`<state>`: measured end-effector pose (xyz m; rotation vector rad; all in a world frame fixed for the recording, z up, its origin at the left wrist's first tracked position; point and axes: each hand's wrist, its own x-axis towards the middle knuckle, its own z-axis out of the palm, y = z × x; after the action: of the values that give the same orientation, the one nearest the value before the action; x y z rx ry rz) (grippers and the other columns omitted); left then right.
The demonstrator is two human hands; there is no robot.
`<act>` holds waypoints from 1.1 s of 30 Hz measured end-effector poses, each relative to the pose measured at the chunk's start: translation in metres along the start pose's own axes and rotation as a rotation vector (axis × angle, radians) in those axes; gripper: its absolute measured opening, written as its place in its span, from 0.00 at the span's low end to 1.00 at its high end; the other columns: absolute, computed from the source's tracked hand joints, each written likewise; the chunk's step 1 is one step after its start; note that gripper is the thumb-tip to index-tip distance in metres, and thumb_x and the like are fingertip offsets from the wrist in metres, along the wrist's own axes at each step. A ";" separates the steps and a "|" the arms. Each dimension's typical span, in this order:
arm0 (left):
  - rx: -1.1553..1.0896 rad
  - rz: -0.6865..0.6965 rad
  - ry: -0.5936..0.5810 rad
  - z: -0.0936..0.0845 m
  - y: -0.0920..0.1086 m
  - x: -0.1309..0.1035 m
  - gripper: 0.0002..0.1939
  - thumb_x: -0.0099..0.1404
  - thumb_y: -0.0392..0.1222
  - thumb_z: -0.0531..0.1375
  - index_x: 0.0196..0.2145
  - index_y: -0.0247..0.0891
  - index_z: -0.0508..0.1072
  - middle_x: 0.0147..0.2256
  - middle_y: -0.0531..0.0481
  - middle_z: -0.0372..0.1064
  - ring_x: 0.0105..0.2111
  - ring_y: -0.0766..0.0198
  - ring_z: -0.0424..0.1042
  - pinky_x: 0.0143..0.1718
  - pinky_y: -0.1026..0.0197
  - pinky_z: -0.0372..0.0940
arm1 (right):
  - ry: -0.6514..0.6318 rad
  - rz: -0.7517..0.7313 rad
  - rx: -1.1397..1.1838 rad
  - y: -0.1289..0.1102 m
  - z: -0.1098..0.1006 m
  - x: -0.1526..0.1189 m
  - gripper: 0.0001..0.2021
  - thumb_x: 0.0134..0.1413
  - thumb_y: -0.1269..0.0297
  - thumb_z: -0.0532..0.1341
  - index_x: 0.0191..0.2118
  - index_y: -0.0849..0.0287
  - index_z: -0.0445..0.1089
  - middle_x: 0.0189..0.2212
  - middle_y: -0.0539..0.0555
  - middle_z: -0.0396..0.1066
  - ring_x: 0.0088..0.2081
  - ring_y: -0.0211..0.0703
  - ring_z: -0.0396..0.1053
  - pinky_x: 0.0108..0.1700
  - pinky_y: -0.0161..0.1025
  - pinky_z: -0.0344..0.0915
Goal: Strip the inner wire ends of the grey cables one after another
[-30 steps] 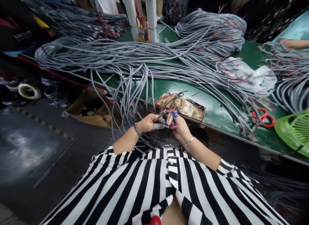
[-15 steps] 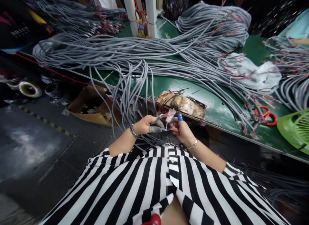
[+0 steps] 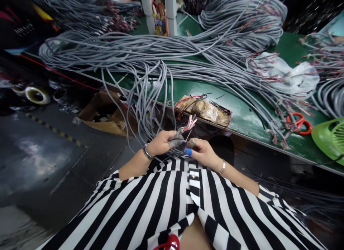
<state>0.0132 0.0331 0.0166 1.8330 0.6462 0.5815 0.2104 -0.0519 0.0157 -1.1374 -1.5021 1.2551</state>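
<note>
My left hand [image 3: 164,142], its fingertips covered in grey, is closed around a grey cable whose stripped end fans out in red and white wires [image 3: 190,123]. Close beside it, my right hand [image 3: 203,153] pinches at thin coloured wires near the same end; a blue cover sits on its thumb. The exact wire between those fingers is too small to make out. Loose grey cables [image 3: 145,89] hang over the table edge just behind my left hand. Beyond both hands lies a brown, tape-wrapped block [image 3: 205,112] with red and black wires around it.
Long bundles of grey cable [image 3: 129,47] lie across the green table [image 3: 239,114]. Orange-handled scissors [image 3: 299,124] and a green plastic fan-like object [image 3: 329,139] are at the right. A cardboard box [image 3: 107,124] and a tape roll [image 3: 37,95] stand at left below the table.
My right hand has turned, its blue-covered thumb coming down from pointing up to pressing beside the left fingers. The red and white wires now fan upward. The view has shifted slightly.
</note>
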 end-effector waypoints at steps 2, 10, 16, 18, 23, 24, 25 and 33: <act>-0.025 -0.025 0.084 0.006 0.002 -0.003 0.14 0.60 0.47 0.64 0.35 0.31 0.76 0.27 0.49 0.73 0.25 0.69 0.70 0.30 0.68 0.66 | 0.001 -0.090 -0.122 -0.001 0.002 0.000 0.16 0.52 0.54 0.64 0.22 0.58 0.65 0.22 0.49 0.60 0.27 0.37 0.56 0.31 0.37 0.55; -0.234 -0.053 0.249 -0.006 -0.003 -0.009 0.17 0.54 0.49 0.68 0.33 0.30 0.77 0.23 0.49 0.71 0.19 0.71 0.67 0.20 0.70 0.62 | 0.285 0.064 0.118 0.011 -0.015 0.014 0.24 0.53 0.40 0.58 0.25 0.59 0.66 0.19 0.48 0.59 0.20 0.32 0.50 0.22 0.33 0.48; -0.294 -0.071 0.242 -0.012 -0.008 0.010 0.18 0.52 0.49 0.69 0.33 0.30 0.78 0.19 0.52 0.68 0.15 0.75 0.60 0.16 0.71 0.57 | 0.163 0.301 0.490 0.010 -0.020 0.051 0.26 0.46 0.36 0.60 0.28 0.58 0.63 0.17 0.43 0.56 0.15 0.26 0.38 0.17 0.31 0.35; -0.300 -0.076 0.225 -0.012 -0.010 0.017 0.18 0.51 0.49 0.70 0.33 0.30 0.77 0.19 0.52 0.68 0.15 0.75 0.60 0.16 0.72 0.57 | 0.231 0.255 0.478 0.011 -0.017 0.057 0.25 0.43 0.39 0.64 0.27 0.58 0.63 0.17 0.43 0.56 0.16 0.27 0.41 0.17 0.30 0.37; -0.324 -0.059 0.180 -0.011 -0.017 0.029 0.18 0.53 0.50 0.68 0.34 0.30 0.76 0.20 0.53 0.68 0.14 0.75 0.60 0.15 0.72 0.56 | 0.451 0.127 0.383 0.025 -0.008 0.062 0.27 0.42 0.35 0.63 0.25 0.58 0.63 0.17 0.45 0.58 0.18 0.30 0.49 0.19 0.31 0.43; -0.325 -0.058 0.169 -0.011 -0.018 0.030 0.18 0.54 0.50 0.68 0.34 0.30 0.76 0.20 0.53 0.68 0.14 0.76 0.59 0.15 0.71 0.55 | 0.418 0.159 0.429 0.027 -0.007 0.063 0.27 0.43 0.34 0.61 0.26 0.58 0.62 0.17 0.45 0.57 0.18 0.30 0.47 0.18 0.31 0.42; -0.325 -0.056 0.159 -0.011 -0.019 0.031 0.18 0.53 0.49 0.68 0.34 0.30 0.76 0.20 0.53 0.68 0.15 0.76 0.59 0.16 0.71 0.55 | 0.378 0.195 0.491 0.029 -0.007 0.064 0.28 0.43 0.33 0.60 0.25 0.57 0.61 0.16 0.44 0.55 0.17 0.29 0.45 0.18 0.31 0.41; -0.308 -0.022 0.110 -0.005 -0.020 0.035 0.15 0.55 0.47 0.68 0.32 0.30 0.75 0.20 0.54 0.66 0.17 0.75 0.60 0.20 0.70 0.57 | 0.335 0.206 0.754 0.024 -0.005 0.070 0.27 0.40 0.39 0.67 0.22 0.58 0.58 0.14 0.40 0.45 0.17 0.28 0.39 0.18 0.30 0.39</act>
<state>0.0324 0.0659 0.0022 1.5127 0.6121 0.7283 0.2019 0.0196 -0.0036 -0.9280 -0.5770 1.4956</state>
